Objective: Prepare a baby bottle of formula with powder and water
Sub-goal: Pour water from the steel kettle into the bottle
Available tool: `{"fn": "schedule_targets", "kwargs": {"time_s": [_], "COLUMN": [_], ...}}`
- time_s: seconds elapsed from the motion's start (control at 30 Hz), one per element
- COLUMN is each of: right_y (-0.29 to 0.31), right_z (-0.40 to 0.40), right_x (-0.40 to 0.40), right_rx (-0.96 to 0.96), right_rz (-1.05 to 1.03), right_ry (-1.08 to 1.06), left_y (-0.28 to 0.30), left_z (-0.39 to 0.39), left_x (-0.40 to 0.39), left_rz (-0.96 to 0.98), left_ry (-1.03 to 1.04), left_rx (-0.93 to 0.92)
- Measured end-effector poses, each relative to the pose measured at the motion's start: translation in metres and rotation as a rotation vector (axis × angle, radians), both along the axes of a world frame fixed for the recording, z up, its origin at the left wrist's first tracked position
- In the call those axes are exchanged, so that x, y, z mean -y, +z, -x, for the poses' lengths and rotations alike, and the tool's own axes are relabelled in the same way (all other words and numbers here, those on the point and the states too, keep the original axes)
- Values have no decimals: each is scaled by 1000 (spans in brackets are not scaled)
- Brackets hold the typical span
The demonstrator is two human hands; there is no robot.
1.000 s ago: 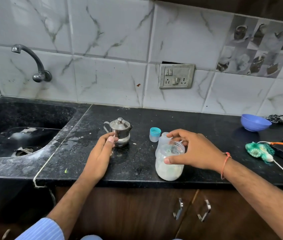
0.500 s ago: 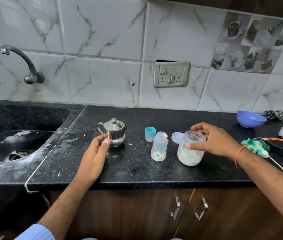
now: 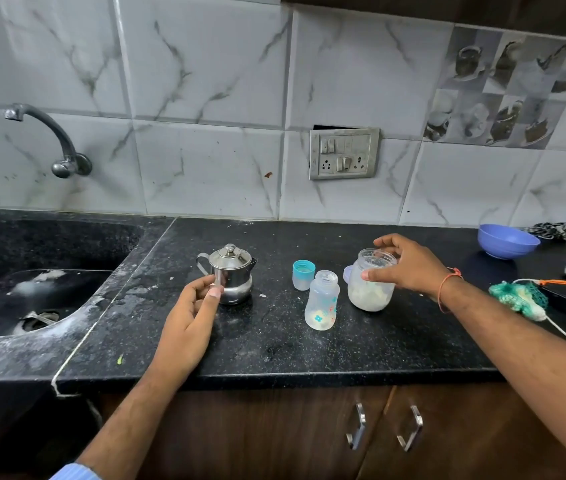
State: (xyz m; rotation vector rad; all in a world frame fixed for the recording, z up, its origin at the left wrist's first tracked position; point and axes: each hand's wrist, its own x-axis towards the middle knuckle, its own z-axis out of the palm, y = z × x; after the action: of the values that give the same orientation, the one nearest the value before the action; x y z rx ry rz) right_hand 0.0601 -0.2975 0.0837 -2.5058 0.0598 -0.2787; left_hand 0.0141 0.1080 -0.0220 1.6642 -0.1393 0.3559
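An open clear baby bottle with flower prints stands mid-counter. Just behind it to the left is its teal-topped cap. To the bottle's right stands an open jar with white powder in its lower half. My right hand grips the jar near its rim, thumb in front and fingers over the back. A pale lid peeks out between the jar and the bottle. A small lidded steel pot stands to the left. My left hand holds its lower left side between thumb and forefinger.
A black sink with a wall tap lies to the left. At far right are a blue bowl, a green scrubber, a white cable and a dark flat object. The counter's front edge runs above cabinet doors.
My right hand carried the powder jar from in front of the baby bottle to its right, where it now stands on the counter. My left hand stayed at the steel pot.
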Motion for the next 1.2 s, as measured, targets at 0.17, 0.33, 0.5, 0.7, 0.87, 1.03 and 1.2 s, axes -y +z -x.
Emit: {"fn": "schedule_targets", "kwargs": {"time_s": [0.17, 0.33, 0.5, 0.7, 0.87, 1.03, 1.2], "right_y": [6, 35, 54, 29, -11, -34, -42], "right_z": [6, 25, 46, 56, 40, 26, 24], "right_x": [-10, -55, -133, -222, -257, -281, -297], "right_rx": [-8, 130, 324, 220, 57, -28, -40], "right_rz": [35, 123, 163, 58, -123, -277, -349], "right_ry": [3, 64, 256, 409, 345, 255, 243], "left_y": [-4, 3, 13, 12, 1, 9, 3], "left_z": [-12, -38, -64, -66, -63, -69, -80], "left_x": [-5, -14, -21, -25, -33, -32, -41], "left_rz": [10, -144, -202, -180, -128, -9, 74], "left_ry": [154, 263, 190, 158, 134, 21, 51], "left_rx": [17, 33, -30, -94, -78, -118, -143]}}
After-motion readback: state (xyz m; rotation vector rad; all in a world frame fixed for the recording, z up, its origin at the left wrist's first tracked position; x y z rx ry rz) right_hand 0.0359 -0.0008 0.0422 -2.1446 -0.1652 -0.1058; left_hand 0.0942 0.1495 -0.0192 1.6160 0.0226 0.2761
